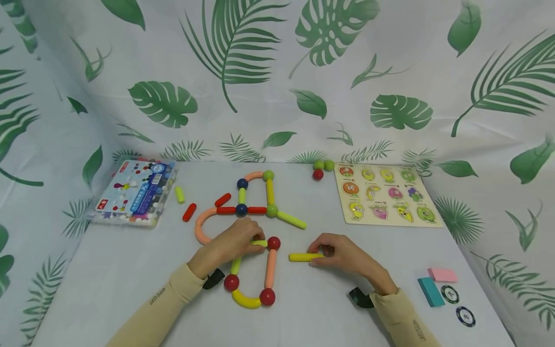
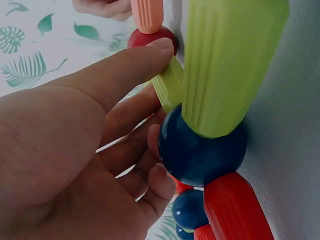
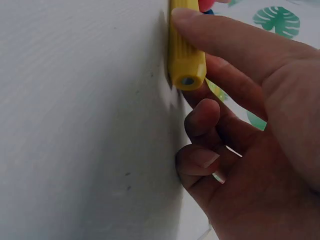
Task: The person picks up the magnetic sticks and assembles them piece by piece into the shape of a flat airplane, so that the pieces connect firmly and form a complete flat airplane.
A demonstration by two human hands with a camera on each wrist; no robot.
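My left hand (image 1: 234, 239) pinches a short lime stick (image 1: 259, 243) beside a red ball (image 1: 273, 243) of a magnetic stick-and-ball figure. In the left wrist view, the thumb lies along that stick up to the red ball, and a dark blue ball (image 2: 200, 155) sits close to the other fingers. A peach stick (image 1: 270, 270), two more red balls and a curved yellow piece (image 1: 246, 301) form the figure's near part. To the right, apart from the figure, my right hand (image 1: 344, 254) holds a straight yellow stick (image 1: 298, 257) between thumb and fingers, low over the table.
Farther back, the figure continues with blue and green balls (image 1: 271, 210). Loose red sticks (image 1: 189, 212) and a short lime stick (image 1: 179, 194) lie left, near a boxed set (image 1: 134, 190). A fruit board (image 1: 390, 195), loose balls (image 1: 318, 174), blocks (image 1: 431, 292) and chips (image 1: 466, 316) lie right.
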